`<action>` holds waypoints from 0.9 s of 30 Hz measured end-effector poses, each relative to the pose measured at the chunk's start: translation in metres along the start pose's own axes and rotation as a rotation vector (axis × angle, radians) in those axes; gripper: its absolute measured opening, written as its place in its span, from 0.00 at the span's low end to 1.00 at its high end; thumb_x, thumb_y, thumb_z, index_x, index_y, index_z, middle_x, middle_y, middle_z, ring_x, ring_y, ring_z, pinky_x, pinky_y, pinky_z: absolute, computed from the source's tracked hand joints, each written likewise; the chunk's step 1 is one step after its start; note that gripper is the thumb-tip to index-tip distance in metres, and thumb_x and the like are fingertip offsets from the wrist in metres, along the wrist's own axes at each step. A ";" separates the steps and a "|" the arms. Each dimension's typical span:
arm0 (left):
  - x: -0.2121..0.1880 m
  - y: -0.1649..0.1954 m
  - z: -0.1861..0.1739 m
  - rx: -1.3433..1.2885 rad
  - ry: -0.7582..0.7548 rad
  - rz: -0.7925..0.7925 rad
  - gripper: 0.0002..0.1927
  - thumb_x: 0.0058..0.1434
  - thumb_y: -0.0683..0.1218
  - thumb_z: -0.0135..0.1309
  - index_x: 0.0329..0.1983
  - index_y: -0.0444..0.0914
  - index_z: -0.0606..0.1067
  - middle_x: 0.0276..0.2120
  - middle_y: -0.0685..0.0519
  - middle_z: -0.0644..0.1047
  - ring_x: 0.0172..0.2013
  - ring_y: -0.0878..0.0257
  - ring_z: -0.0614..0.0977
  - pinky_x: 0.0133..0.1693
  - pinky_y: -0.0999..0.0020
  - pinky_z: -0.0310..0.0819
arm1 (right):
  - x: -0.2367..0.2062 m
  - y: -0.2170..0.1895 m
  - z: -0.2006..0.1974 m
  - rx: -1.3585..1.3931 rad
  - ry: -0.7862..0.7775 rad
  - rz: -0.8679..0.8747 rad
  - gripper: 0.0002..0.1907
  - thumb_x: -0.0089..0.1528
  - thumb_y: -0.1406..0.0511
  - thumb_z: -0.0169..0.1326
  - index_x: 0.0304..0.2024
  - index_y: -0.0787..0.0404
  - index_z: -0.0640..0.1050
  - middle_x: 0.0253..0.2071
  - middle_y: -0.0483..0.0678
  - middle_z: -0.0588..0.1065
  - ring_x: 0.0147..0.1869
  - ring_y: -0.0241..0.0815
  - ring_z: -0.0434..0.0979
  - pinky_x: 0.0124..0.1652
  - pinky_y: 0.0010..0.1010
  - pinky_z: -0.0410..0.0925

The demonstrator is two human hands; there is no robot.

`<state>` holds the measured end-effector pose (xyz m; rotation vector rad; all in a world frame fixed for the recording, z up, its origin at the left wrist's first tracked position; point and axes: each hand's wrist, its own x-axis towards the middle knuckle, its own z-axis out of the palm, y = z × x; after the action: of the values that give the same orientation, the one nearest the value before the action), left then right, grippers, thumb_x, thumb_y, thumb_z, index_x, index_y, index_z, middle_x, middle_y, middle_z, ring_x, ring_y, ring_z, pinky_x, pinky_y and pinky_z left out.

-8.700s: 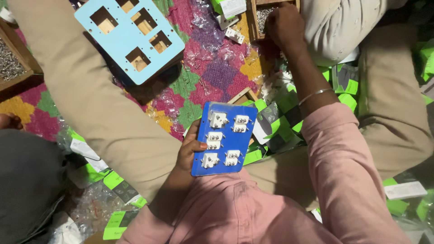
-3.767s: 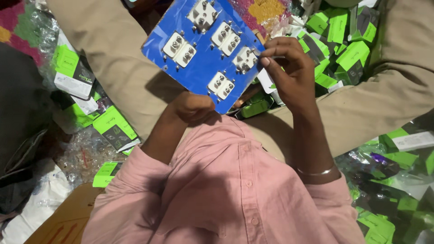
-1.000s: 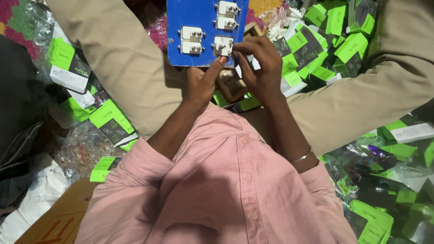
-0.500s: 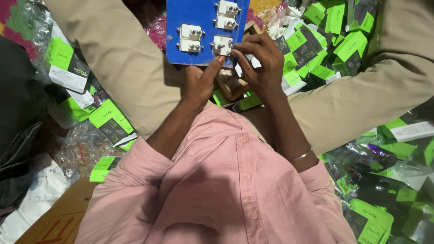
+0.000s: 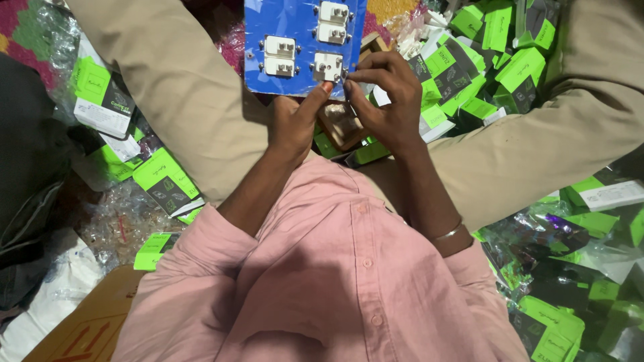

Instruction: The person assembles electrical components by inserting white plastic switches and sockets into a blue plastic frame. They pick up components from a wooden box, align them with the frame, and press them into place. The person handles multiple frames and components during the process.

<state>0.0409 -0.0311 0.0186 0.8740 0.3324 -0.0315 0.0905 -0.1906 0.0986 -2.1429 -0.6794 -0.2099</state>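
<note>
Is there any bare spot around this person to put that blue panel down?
Hardly. Green boxes crowd the right side, and boxes with crinkled plastic wrap fill the left. The one open patch is the orange cardboard at bottom left. Both hands, left hand and right hand, hold the blue panel.

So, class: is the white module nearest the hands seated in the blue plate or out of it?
Seated: white module sits flush in blue plate.
</note>
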 end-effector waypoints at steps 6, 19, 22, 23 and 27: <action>0.001 -0.001 -0.001 -0.038 -0.005 -0.029 0.12 0.68 0.41 0.59 0.50 0.27 0.79 0.45 0.49 0.81 0.44 0.67 0.81 0.49 0.71 0.76 | -0.003 0.001 0.000 0.094 -0.036 0.099 0.15 0.62 0.74 0.65 0.51 0.66 0.82 0.48 0.51 0.74 0.49 0.42 0.78 0.49 0.31 0.74; 0.003 -0.004 -0.003 -0.077 -0.016 -0.012 0.11 0.68 0.39 0.58 0.50 0.27 0.78 0.46 0.48 0.81 0.45 0.66 0.82 0.50 0.70 0.77 | -0.007 0.008 0.003 0.323 -0.048 0.134 0.12 0.63 0.74 0.64 0.48 0.64 0.78 0.54 0.50 0.71 0.59 0.41 0.75 0.57 0.28 0.73; 0.003 -0.004 -0.004 -0.067 -0.005 -0.020 0.11 0.68 0.39 0.58 0.50 0.27 0.78 0.46 0.48 0.81 0.45 0.65 0.82 0.50 0.70 0.77 | -0.007 0.006 0.001 0.208 -0.066 0.129 0.14 0.62 0.74 0.66 0.50 0.65 0.80 0.53 0.51 0.71 0.59 0.42 0.75 0.56 0.28 0.73; 0.003 -0.004 -0.004 -0.078 -0.010 -0.014 0.11 0.68 0.39 0.58 0.50 0.27 0.78 0.46 0.48 0.81 0.45 0.65 0.82 0.50 0.70 0.78 | -0.006 0.005 0.001 0.198 -0.057 0.094 0.12 0.62 0.74 0.67 0.47 0.65 0.79 0.53 0.50 0.71 0.58 0.41 0.75 0.57 0.28 0.72; 0.003 -0.003 -0.002 -0.079 0.000 -0.006 0.11 0.68 0.39 0.58 0.50 0.27 0.78 0.46 0.48 0.81 0.45 0.65 0.82 0.50 0.70 0.77 | -0.004 0.003 -0.002 0.271 -0.073 0.200 0.22 0.58 0.73 0.64 0.55 0.68 0.76 0.52 0.51 0.70 0.56 0.41 0.74 0.54 0.30 0.73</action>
<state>0.0423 -0.0308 0.0146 0.7950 0.3337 -0.0238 0.0892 -0.1954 0.0960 -1.9479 -0.4994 0.0658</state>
